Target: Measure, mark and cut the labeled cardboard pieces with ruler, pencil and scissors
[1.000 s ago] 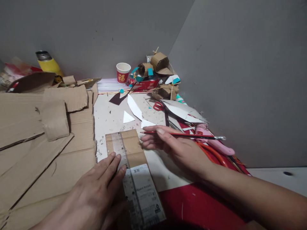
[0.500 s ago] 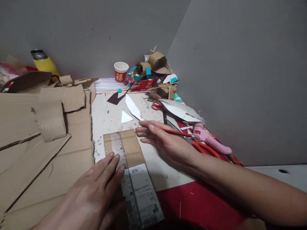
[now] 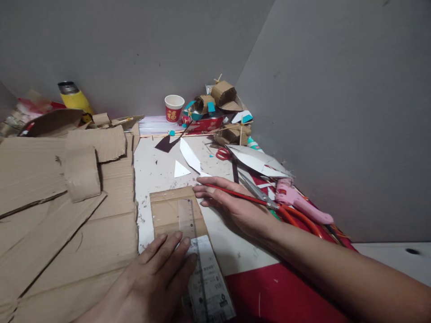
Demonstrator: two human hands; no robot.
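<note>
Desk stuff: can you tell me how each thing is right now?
Ruler: flat on the cardboard piece, pressed by the left hand.
Pencil: held in the right hand.
Paper cup: upright.
Large scissors: shut, lying flat.
Yellow bottle: capped, tilted.

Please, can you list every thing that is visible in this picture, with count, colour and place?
cardboard piece: one, brown, on the table under the ruler.
ruler: one, clear, lying along the cardboard piece.
pencil: one, red, in the right hand.
cardboard sheets: several, brown, left side.
paper cup: one, red and white, by the back wall.
flask: one, yellow, far left.
small scissors: one, red handles, mid table.
large scissors: one, orange handles, right of the right hand.
pink tool: one, near the right wall.
paper scraps: several, white, mid table.
left hand: pressing on the ruler.
right hand: holding the pencil, fingertips beside the cardboard piece.
</note>
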